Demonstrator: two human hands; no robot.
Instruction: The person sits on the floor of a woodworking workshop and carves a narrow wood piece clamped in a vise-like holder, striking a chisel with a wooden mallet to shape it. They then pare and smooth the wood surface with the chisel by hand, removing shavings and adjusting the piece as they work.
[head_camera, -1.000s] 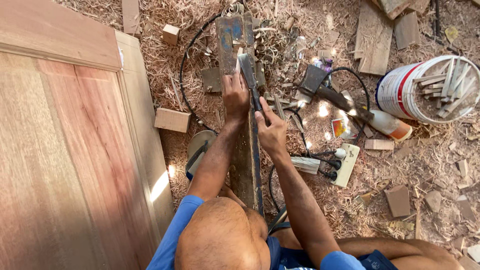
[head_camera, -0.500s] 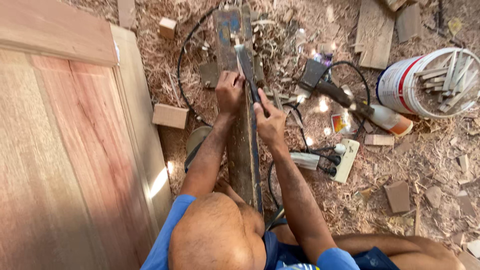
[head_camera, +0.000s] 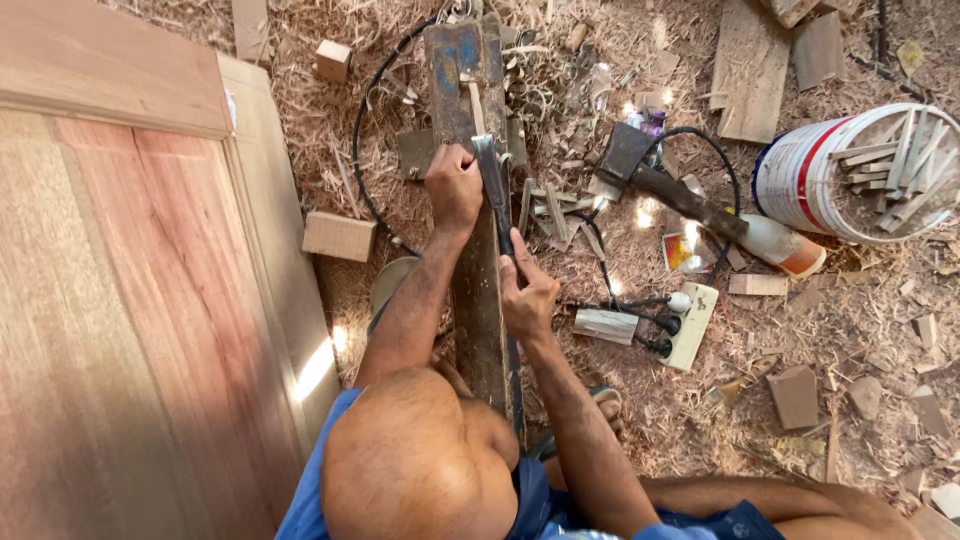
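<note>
We grip a long metal tool (head_camera: 492, 190) with both hands: the left hand (head_camera: 455, 187) is closed around its far end, and the right hand (head_camera: 527, 297) is curled around the near part of the shaft, fingers wrapped tight. The tool lies along a narrow dark plank (head_camera: 478, 300) that runs from 12 o'clock to 6 o'clock straight out from our body. Compared with a second ago, the left hand sits slightly nearer to us along the plank and the tool's tip has drawn back from the plank's far end; we judge this to be the return part of a stroke along the wood. At 9 o'clock lies a large reddish door panel (head_camera: 130, 330), close to the left elbow. At 3 o'clock a white power strip (head_camera: 690, 325) and its black cable (head_camera: 620, 300) lie just beside the right hand. A hammer (head_camera: 665, 185) lies at 2 o'clock, a white bucket (head_camera: 800, 185) of wood offcuts beyond it. Shavings cover the floor (head_camera: 850, 330).
</note>
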